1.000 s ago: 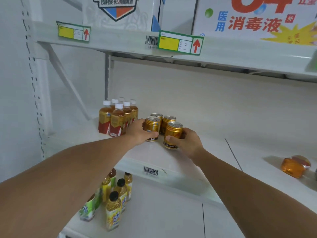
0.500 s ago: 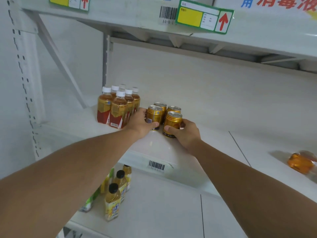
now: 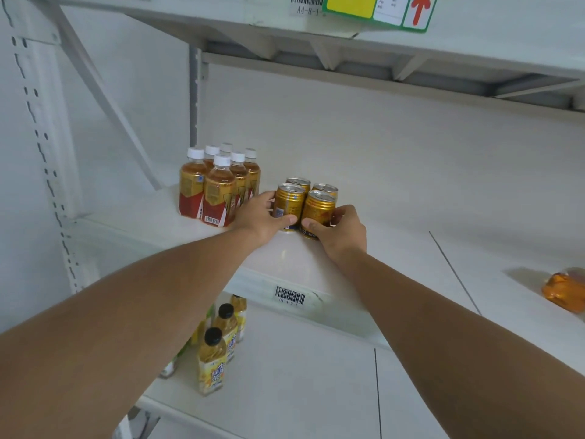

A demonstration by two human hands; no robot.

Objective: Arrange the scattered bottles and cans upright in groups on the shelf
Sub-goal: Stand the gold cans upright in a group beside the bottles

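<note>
Far left on the middle shelf (image 3: 395, 248), six white-capped tea bottles (image 3: 218, 185) stand upright in a tight cluster. Just beside them, the left hand (image 3: 262, 217) wraps the front-left can (image 3: 288, 205), thumb across its base. Right next door, touching it, the front-right can (image 3: 318, 212) sits in the right hand (image 3: 340, 231). Two more cans (image 3: 311, 185) stand behind. Far right, an orange bottle (image 3: 565, 291) lies on its side. Below, black-capped bottles (image 3: 218, 350) stand upright.

Four gold cans (image 3: 305, 201) stand upright, clustered beside six white-capped tea bottles (image 3: 218, 185) on the shelf (image 3: 395, 236).
</note>
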